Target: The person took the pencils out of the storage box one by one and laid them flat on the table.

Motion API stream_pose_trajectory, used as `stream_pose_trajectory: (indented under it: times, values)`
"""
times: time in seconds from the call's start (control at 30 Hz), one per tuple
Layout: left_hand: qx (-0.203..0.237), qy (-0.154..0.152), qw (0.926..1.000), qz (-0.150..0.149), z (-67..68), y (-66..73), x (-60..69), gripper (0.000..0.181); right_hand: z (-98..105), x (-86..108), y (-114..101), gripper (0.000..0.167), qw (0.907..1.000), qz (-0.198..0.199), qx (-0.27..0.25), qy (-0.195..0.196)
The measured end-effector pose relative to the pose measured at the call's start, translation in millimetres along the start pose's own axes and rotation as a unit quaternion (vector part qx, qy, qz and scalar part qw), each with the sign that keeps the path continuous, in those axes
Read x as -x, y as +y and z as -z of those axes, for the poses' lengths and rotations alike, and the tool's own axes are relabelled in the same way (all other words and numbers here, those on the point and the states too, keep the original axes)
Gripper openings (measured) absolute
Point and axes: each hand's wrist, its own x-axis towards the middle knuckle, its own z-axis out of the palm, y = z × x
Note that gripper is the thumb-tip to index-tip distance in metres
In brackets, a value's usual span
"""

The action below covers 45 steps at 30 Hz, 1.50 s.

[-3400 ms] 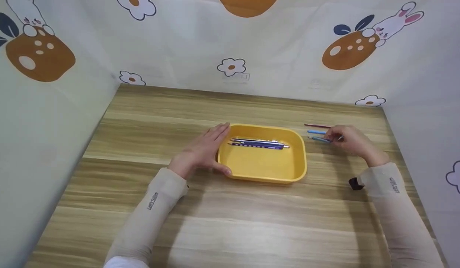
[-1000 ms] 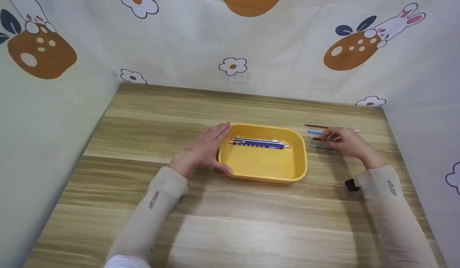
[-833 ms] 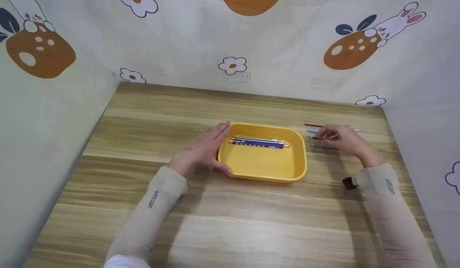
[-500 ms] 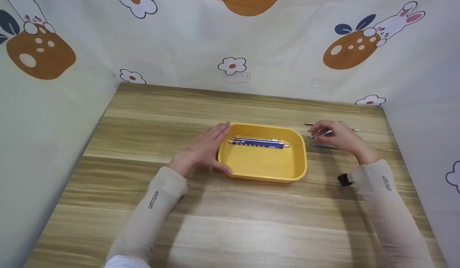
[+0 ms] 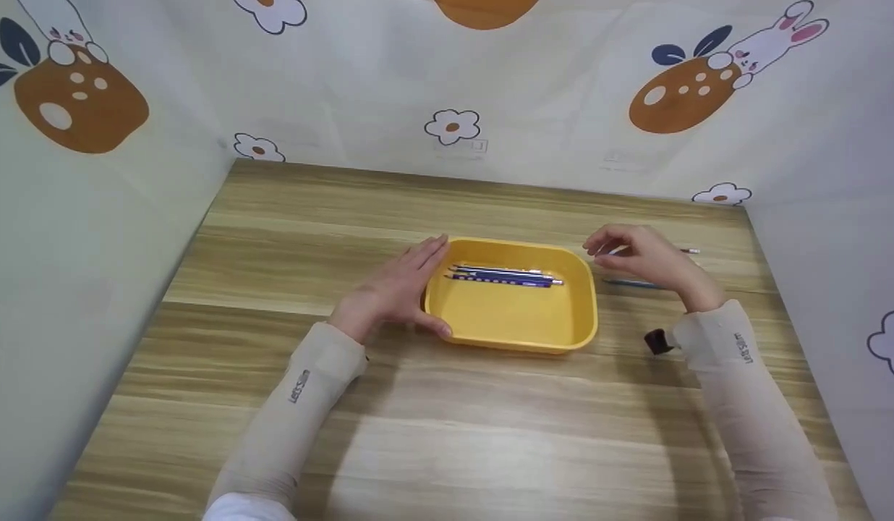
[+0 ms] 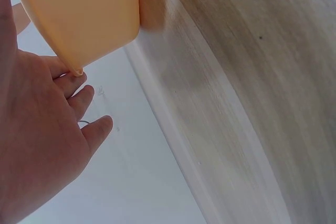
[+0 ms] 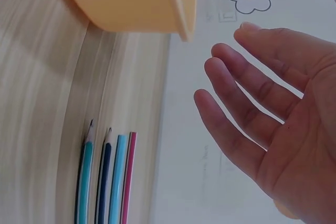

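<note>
My left hand (image 5: 396, 293) lies against the left end of a yellow tray (image 5: 519, 346), its fingers along the side and its thumb at the near corner. In the left wrist view, the fingertips touch the tray's rim. Inside the tray are several blue and purple pencils (image 5: 501, 278), side by side. My right hand (image 5: 646, 257) is raised just right of the tray and holds nothing. Below it, a teal pencil (image 7: 85, 182), a dark blue pencil (image 7: 105, 177), a light blue stick (image 7: 117, 177) and a red stick (image 7: 128, 177) lie in a row. In the head view the hand hides most of them.
A wood-grain table (image 5: 447, 420) bears everything. Pale sheets printed with oranges, rabbits and flowers (image 5: 452, 127) stand along its back and sides. A small black block (image 5: 658, 341) is at the right wrist.
My right hand has left the pencils, rising and moving left towards the tray with its fingers spread. The teal pencil now lies nearer me, apart from the dark one. My left hand stays put.
</note>
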Motion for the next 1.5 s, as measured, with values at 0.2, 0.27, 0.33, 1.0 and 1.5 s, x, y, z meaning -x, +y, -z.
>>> stream_pose_trajectory:
  times: [0.2, 0.27, 0.33, 1.0, 1.5]
  values:
    - [-0.002, 0.0, 1.0, -0.001, 0.0, -0.2, -0.3, 0.144, -1, -4.8, -8, 0.024, 0.9999, 0.008, -0.006, -0.012]
    - [-0.002, 0.0, 1.0, -0.002, 0.3, -0.1, -0.1, 0.143, -2, -6.2, -11, 0.024, 0.9998, 0.01, -0.006, -0.017]
    - [-0.001, 0.001, 1.0, -0.005, 0.6, 0.0, 0.1, 0.143, -3, -7.6, -14, 0.024, 0.9997, 0.008, -0.008, -0.02]
    - [-0.018, -0.001, 0.9998, -0.007, -0.3, -1.8, -0.8, 0.144, -16, -27.2, -40, 0.023, 0.9983, 0.029, -0.017, -0.047]
    - [-0.014, 0.0, 0.9999, -0.003, -1.1, -2.1, -0.7, 0.145, -30, -43.8, -56, 0.028, 0.9955, 0.019, -0.031, -0.087]
